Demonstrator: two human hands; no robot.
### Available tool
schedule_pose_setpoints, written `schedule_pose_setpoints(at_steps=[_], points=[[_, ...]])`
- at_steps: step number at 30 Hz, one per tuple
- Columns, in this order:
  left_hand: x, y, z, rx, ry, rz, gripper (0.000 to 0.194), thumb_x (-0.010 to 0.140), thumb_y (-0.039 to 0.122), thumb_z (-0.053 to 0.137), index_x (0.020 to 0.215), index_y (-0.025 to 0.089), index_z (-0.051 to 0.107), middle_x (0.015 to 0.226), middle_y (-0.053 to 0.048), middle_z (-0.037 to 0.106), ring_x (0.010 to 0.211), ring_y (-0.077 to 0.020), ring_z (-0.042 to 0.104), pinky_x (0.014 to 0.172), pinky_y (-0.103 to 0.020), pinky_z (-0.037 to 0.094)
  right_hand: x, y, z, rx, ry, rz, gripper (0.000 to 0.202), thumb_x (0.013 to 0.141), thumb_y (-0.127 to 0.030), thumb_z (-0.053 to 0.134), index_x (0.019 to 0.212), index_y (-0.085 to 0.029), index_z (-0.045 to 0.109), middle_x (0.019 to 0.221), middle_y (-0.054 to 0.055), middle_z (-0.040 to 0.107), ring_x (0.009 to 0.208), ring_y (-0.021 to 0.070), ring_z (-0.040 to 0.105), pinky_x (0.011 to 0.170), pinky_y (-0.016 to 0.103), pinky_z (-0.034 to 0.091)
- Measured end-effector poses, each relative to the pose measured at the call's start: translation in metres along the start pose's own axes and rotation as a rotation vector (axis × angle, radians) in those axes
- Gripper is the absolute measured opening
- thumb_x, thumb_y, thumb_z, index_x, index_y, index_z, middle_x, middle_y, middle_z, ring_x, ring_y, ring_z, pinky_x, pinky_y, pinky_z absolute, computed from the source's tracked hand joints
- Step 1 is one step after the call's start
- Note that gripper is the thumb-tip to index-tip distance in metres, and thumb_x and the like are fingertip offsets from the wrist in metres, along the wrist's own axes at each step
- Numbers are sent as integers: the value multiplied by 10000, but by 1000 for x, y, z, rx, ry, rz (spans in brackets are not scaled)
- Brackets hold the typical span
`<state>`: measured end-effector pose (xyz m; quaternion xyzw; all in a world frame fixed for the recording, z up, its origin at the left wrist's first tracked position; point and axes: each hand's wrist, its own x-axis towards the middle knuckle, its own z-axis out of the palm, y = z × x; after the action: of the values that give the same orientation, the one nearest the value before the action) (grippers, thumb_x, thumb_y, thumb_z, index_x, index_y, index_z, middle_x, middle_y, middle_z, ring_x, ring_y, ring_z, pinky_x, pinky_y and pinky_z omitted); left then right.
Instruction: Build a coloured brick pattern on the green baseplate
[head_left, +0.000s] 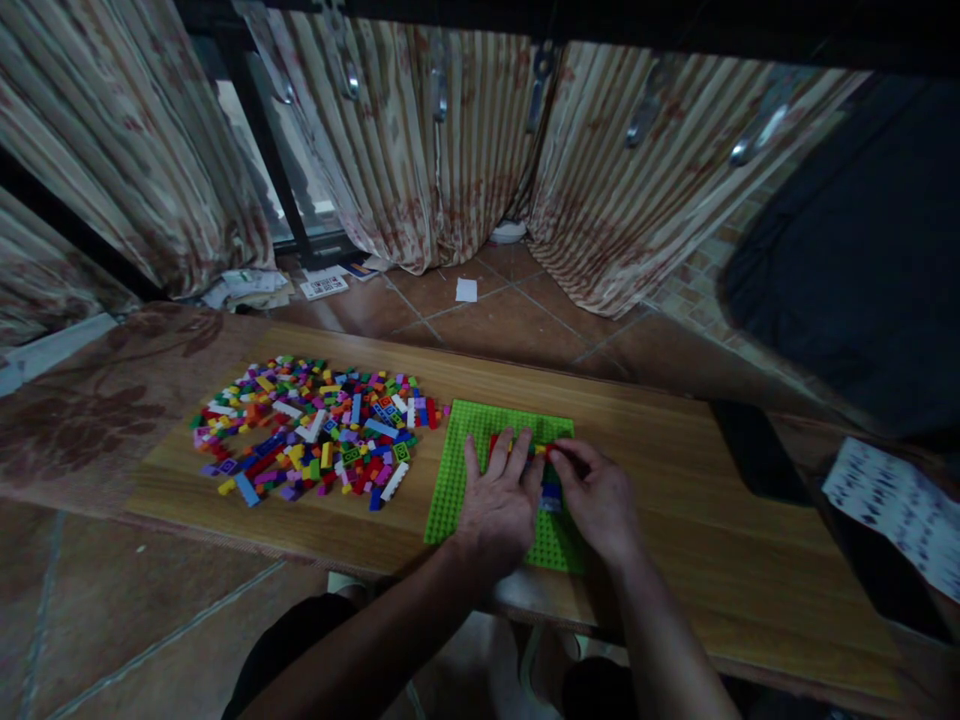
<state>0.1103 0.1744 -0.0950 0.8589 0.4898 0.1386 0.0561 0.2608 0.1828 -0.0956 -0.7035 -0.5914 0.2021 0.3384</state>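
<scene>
A green studded baseplate [457, 470] lies on the wooden board. My left hand [502, 500] rests on it with fingers spread, partly covering a few joined toy bricks in red and yellow. From the right, my right hand [596, 490] reaches in with thumb and forefinger pinched on a small red brick [553, 452] at the edge of those bricks. Just below the pinch, a blue brick [551, 492] shows on the plate. How the bricks fit together under my fingers is hidden.
A wide pile of loose coloured bricks [330, 440] spreads over the left of the wooden board [690, 560]. A black phone-like slab [757, 450] lies at the right, beside a printed sheet [892, 505]. Striped curtains [465, 150] hang beyond the tiled floor.
</scene>
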Motion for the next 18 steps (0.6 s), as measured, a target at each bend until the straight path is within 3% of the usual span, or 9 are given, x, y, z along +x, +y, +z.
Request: schedule_pose_setpoints(at_steps=[9,14,18], points=[[2,-1,0,1,-13,20,440,922,263,436,1350,204,524,1516,-105,387,1387,-349,290,1098,-729,150,4,-8,8,-83,72,16,301,828,-432,515,852,-190,692,780,71,719,664,199,637,649,311,458],[3,0,0,9,-33,36,457,898,239,457,1348,196,525,1509,-115,392,1391,-360,272,1097,-733,134,4,-16,11,-281,151,-62,300,839,-364,467,778,-198,710,738,80,717,656,203,636,636,305,431],[3,1,-2,6,-44,37,446,915,243,416,1340,165,524,1516,-122,381,1392,-355,265,1091,-743,132,4,-15,11,-324,138,-69,288,844,-355,472,808,-203,715,760,81,726,662,211,646,643,310,436]])
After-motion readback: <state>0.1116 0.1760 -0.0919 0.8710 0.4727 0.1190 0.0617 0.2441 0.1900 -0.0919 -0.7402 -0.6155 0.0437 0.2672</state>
